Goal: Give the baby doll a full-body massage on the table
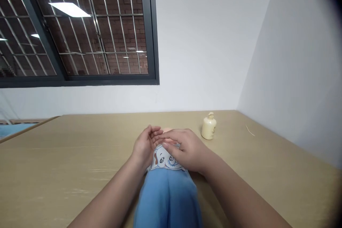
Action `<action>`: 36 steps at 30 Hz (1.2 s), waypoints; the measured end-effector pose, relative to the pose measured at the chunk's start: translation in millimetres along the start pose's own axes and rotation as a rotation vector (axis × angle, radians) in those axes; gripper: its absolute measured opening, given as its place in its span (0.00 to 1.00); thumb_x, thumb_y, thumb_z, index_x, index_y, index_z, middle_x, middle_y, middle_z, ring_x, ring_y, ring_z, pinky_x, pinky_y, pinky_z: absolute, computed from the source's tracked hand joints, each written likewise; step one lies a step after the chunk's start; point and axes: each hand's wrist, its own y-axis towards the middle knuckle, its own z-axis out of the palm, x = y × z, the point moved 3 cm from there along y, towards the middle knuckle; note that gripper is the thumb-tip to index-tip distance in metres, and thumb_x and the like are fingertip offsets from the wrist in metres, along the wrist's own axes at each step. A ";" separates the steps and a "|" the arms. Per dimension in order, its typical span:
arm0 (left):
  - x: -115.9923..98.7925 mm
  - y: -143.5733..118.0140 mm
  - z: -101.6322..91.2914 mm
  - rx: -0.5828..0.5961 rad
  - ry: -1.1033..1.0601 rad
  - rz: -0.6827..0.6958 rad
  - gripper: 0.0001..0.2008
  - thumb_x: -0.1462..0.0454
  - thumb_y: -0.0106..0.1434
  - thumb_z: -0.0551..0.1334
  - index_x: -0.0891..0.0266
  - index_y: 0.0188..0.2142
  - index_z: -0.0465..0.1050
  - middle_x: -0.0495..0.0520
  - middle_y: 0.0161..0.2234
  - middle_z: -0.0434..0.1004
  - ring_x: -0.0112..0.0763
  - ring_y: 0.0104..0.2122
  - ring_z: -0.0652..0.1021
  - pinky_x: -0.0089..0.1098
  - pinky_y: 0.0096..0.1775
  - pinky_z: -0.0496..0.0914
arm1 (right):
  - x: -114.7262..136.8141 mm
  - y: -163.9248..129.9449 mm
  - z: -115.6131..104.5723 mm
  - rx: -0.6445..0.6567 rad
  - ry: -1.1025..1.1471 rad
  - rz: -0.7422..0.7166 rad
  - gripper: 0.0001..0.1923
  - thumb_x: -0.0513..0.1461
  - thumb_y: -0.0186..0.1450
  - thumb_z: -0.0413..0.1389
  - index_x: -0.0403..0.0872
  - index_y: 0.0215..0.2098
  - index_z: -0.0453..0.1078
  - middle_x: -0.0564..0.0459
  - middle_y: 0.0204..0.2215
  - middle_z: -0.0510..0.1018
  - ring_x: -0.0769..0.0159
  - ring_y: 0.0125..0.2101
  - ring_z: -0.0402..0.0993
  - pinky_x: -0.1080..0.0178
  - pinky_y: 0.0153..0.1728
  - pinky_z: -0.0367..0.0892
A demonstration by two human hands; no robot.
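Head camera caught a person's left hand [144, 146] and right hand [184, 149], both open with fingers loosely extended, resting over the top of a doll [167, 185] in blue clothing with a cartoon-print bib, which lay on a tan wooden table [66, 156]. A cream bottle [208, 126] stood near the right hand, close to the corner walls.

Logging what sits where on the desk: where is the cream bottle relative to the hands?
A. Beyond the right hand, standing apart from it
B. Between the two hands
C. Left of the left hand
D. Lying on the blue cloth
A: the cream bottle stands upright on the table, beyond the right hand and not touching it.
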 end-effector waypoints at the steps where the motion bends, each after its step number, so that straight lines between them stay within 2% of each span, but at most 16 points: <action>1: 4.2 0.3 -2.8 0.011 0.063 0.027 0.10 0.59 0.62 0.63 0.65 0.32 0.75 0.54 0.28 0.78 0.32 0.28 0.78 0.30 0.34 0.72 | 4.3 -3.0 -2.6 0.002 0.003 -0.010 0.13 0.37 0.68 0.54 0.51 0.49 0.75 0.53 0.46 0.81 0.62 0.48 0.76 0.61 0.50 0.68; 4: 14.7 0.3 -15.4 0.058 0.375 0.108 0.08 0.60 0.59 0.65 0.63 0.28 0.74 0.51 0.26 0.76 0.31 0.27 0.76 0.28 0.30 0.68 | 13.5 -19.2 3.1 0.102 -0.020 -0.070 0.13 0.40 0.67 0.55 0.52 0.49 0.75 0.54 0.46 0.81 0.62 0.47 0.76 0.61 0.50 0.69; 7: 22.4 0.1 -31.5 0.102 0.731 0.155 0.07 0.60 0.61 0.62 0.61 0.31 0.76 0.51 0.27 0.77 0.32 0.26 0.74 0.29 0.28 0.65 | 11.3 -44.4 23.2 0.254 -0.015 -0.157 0.17 0.45 0.67 0.56 0.52 0.52 0.73 0.52 0.51 0.79 0.59 0.53 0.73 0.59 0.57 0.64; 9: 26.4 0.3 -40.3 0.115 0.917 0.194 0.07 0.62 0.61 0.60 0.59 0.33 0.78 0.51 0.28 0.77 0.35 0.28 0.75 0.31 0.30 0.66 | 3.1 -59.7 37.2 0.346 -0.017 -0.176 0.23 0.51 0.69 0.54 0.52 0.58 0.70 0.51 0.58 0.73 0.60 0.60 0.66 0.60 0.64 0.55; 11: 29.9 0.5 -45.8 0.124 1.041 0.246 0.08 0.62 0.62 0.60 0.58 0.35 0.78 0.52 0.32 0.80 0.38 0.33 0.78 0.33 0.34 0.68 | -5.5 -70.0 48.6 0.475 -0.023 -0.205 0.27 0.52 0.70 0.51 0.52 0.64 0.64 0.51 0.63 0.67 0.60 0.66 0.56 0.56 0.69 0.41; 13: 32.7 0.2 -48.7 0.136 1.109 0.298 0.09 0.62 0.63 0.59 0.58 0.37 0.78 0.53 0.39 0.81 0.40 0.40 0.79 0.35 0.41 0.70 | -13.4 -73.7 54.1 0.569 -0.030 -0.178 0.33 0.54 0.70 0.51 0.51 0.69 0.56 0.49 0.68 0.58 0.56 0.69 0.47 0.50 0.69 0.29; 15: 35.2 -0.7 -51.0 0.153 1.134 0.313 0.11 0.61 0.65 0.57 0.58 0.41 0.78 0.54 0.43 0.81 0.40 0.44 0.78 0.37 0.46 0.70 | -19.8 -72.6 55.1 0.605 -0.028 -0.111 0.41 0.57 0.67 0.53 0.50 0.71 0.48 0.47 0.70 0.48 0.51 0.70 0.40 0.46 0.68 0.24; 18: 37.7 -2.6 -54.4 0.185 1.140 0.293 0.13 0.58 0.68 0.56 0.58 0.44 0.77 0.54 0.45 0.80 0.39 0.46 0.79 0.38 0.49 0.70 | -29.6 -68.7 55.4 0.584 -0.023 -0.041 0.50 0.60 0.63 0.56 0.49 0.73 0.40 0.48 0.71 0.40 0.50 0.70 0.35 0.48 0.69 0.27; 21: 38.3 -3.7 -56.3 0.194 1.167 0.314 0.13 0.58 0.68 0.56 0.58 0.45 0.76 0.53 0.45 0.80 0.38 0.46 0.78 0.38 0.51 0.70 | -47.9 -66.4 57.3 0.498 -0.082 0.032 0.54 0.63 0.61 0.56 0.47 0.73 0.41 0.47 0.71 0.41 0.49 0.70 0.38 0.49 0.70 0.34; 25: 41.0 -2.3 -57.2 0.198 1.214 0.357 0.13 0.59 0.68 0.55 0.57 0.45 0.76 0.53 0.45 0.80 0.38 0.47 0.78 0.38 0.51 0.70 | -80.7 -68.3 58.2 0.380 -0.188 0.133 0.46 0.60 0.67 0.51 0.43 0.71 0.47 0.45 0.70 0.49 0.50 0.69 0.44 0.47 0.69 0.44; 29: 41.4 0.3 -58.3 0.197 1.230 0.370 0.13 0.60 0.67 0.56 0.58 0.46 0.76 0.53 0.45 0.80 0.39 0.47 0.78 0.39 0.50 0.71 | -105.1 -74.2 59.1 0.249 -0.162 0.254 0.32 0.53 0.74 0.41 0.46 0.70 0.52 0.48 0.68 0.56 0.56 0.68 0.50 0.49 0.67 0.51; 31: 33.5 -1.9 -57.3 0.150 1.258 0.422 0.13 0.61 0.66 0.57 0.59 0.47 0.76 0.55 0.46 0.80 0.40 0.48 0.78 0.39 0.50 0.71 | -111.6 -77.1 61.0 0.200 -0.141 0.285 0.30 0.51 0.75 0.40 0.48 0.70 0.53 0.49 0.68 0.58 0.57 0.67 0.52 0.49 0.67 0.52; 33: 19.5 -10.4 -52.0 0.114 1.292 0.529 0.14 0.62 0.64 0.60 0.60 0.48 0.75 0.57 0.48 0.79 0.42 0.49 0.78 0.40 0.51 0.71 | -115.6 -79.2 62.9 0.168 -0.120 0.291 0.28 0.50 0.75 0.41 0.50 0.69 0.54 0.50 0.67 0.58 0.58 0.67 0.52 0.48 0.67 0.52; 34: 11.9 -17.8 -46.9 0.132 1.302 0.599 0.15 0.62 0.63 0.61 0.60 0.49 0.74 0.57 0.48 0.79 0.42 0.49 0.77 0.40 0.52 0.71 | -117.2 -79.9 63.5 0.157 -0.106 0.291 0.28 0.50 0.75 0.41 0.51 0.69 0.54 0.51 0.67 0.59 0.58 0.67 0.53 0.48 0.67 0.52; 35: 6.0 -27.1 -39.5 0.222 1.288 0.657 0.15 0.63 0.62 0.61 0.60 0.49 0.74 0.57 0.48 0.79 0.41 0.48 0.78 0.39 0.51 0.71 | -118.5 -80.3 63.9 0.148 -0.089 0.290 0.27 0.50 0.75 0.42 0.52 0.69 0.55 0.52 0.67 0.59 0.58 0.67 0.54 0.48 0.67 0.53; 36: 2.3 -38.3 -30.8 0.363 1.245 0.699 0.14 0.64 0.62 0.61 0.59 0.48 0.75 0.56 0.46 0.80 0.39 0.46 0.79 0.37 0.49 0.72 | -119.7 -80.5 64.1 0.144 -0.073 0.288 0.27 0.49 0.75 0.42 0.53 0.69 0.55 0.52 0.67 0.60 0.58 0.67 0.54 0.48 0.67 0.54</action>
